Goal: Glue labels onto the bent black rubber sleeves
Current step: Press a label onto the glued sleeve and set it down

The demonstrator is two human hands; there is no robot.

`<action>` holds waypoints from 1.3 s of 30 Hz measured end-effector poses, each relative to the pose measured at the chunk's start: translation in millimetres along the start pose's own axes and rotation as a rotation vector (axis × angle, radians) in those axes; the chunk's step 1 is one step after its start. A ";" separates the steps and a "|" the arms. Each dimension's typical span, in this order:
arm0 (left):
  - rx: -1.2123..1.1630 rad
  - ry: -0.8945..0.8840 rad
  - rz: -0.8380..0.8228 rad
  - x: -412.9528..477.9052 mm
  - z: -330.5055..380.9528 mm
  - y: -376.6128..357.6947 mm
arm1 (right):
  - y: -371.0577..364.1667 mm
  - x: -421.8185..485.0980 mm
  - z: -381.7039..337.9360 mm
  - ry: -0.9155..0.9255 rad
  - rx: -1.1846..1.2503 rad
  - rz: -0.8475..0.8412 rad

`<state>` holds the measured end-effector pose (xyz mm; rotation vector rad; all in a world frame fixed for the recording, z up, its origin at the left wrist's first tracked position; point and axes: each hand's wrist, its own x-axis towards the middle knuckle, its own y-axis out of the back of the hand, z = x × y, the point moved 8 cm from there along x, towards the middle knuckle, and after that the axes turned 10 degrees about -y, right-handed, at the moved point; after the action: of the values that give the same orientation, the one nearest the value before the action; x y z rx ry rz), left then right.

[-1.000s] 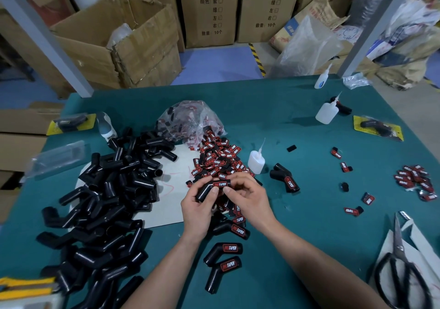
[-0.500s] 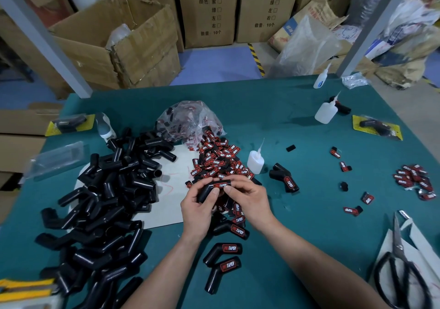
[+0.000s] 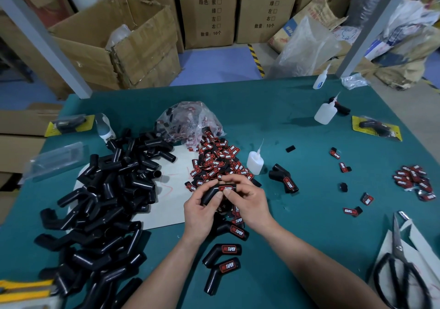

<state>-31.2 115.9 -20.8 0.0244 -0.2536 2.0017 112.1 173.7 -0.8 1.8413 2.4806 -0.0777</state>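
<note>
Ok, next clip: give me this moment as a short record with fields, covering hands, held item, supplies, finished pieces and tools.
left hand: grips the lower leg of the held sleeve
right hand: presses on the label end of the held sleeve
held sleeve: bent, black, red label on top
unlabelled sleeves: large pile, left of the hands
loose labels: heap just beyond the hands
nearest glue bottle: upright, right of the label heap
finished sleeves: lying on the table in front of the person
scissors: lower right
table: green surface
</note>
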 end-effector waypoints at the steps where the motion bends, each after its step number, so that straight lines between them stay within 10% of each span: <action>1: -0.001 -0.002 -0.008 -0.2 -0.2 -0.2 | 0.1 -1.1 -2.0 0.018 0.003 0.009; 39: 0.015 -0.045 -0.099 -5.4 8.2 -9.4 | 0.2 -1.5 -0.9 -0.013 0.063 -0.052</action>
<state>-21.2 113.5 -12.0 0.0901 -0.2612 1.9058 112.7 172.4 0.2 1.7938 2.5460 -0.1711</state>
